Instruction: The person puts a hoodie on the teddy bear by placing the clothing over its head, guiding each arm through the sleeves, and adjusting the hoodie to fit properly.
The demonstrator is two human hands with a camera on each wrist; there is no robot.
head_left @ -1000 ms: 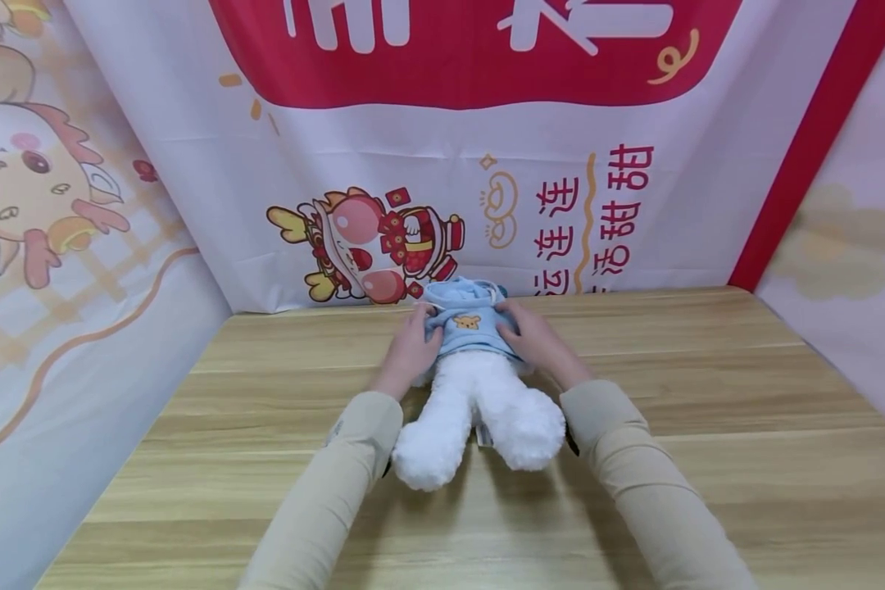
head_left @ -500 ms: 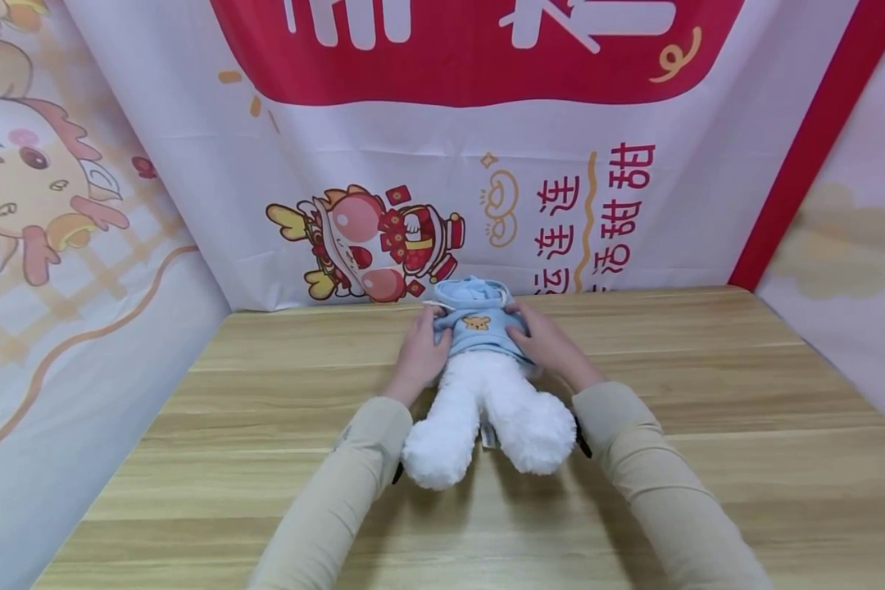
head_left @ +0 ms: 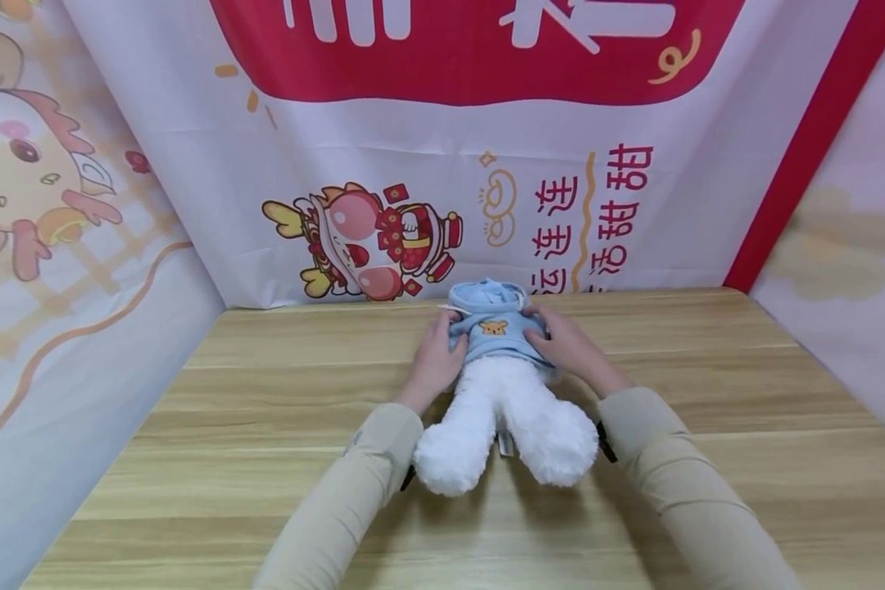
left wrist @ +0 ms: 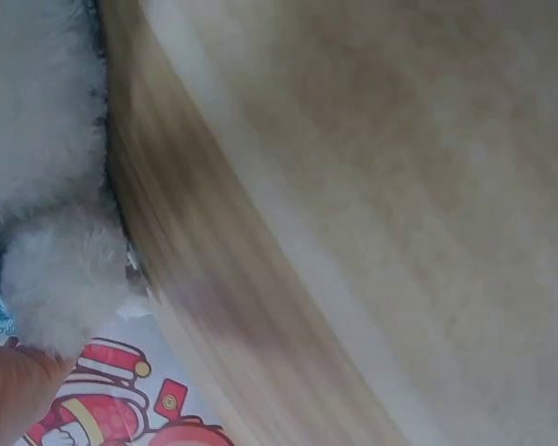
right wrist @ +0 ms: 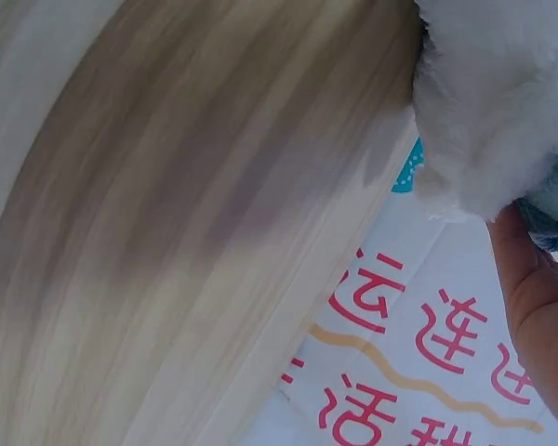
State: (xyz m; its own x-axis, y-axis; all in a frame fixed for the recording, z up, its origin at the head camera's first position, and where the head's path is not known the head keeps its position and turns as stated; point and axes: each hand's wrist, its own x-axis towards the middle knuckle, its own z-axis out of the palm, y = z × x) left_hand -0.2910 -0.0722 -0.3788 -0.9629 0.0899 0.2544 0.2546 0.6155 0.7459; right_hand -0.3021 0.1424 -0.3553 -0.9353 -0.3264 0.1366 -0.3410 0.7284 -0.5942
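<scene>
A white fluffy plush toy point(head_left: 479, 418) lies on the table with its legs towards me. It wears a light blue hoodie point(head_left: 512, 338) with a small bear face on the front; the toy's head cannot be seen. My left hand point(head_left: 438, 356) holds the hoodie's left side, thumb on top. On the opposite side my right hand point(head_left: 577, 352) grips the hoodie the same way. White fur point(left wrist: 37, 111) and part of my thumb point(left wrist: 19, 390) show in the left wrist view. In the right wrist view, my thumb point(right wrist: 539, 307) is against the fur and blue cloth.
The wooden table point(head_left: 265, 393) ends at a white and red printed backdrop point(head_left: 383, 131) close behind the toy. Printed cloth walls stand at left point(head_left: 103, 270) and right point(head_left: 841, 270). A teal dotted patch point(right wrist: 407, 172) shows beside the fur.
Both hands and the plush toy have shifted to the right and slightly towards me. The hold on the hoodie looks the same throughout.
</scene>
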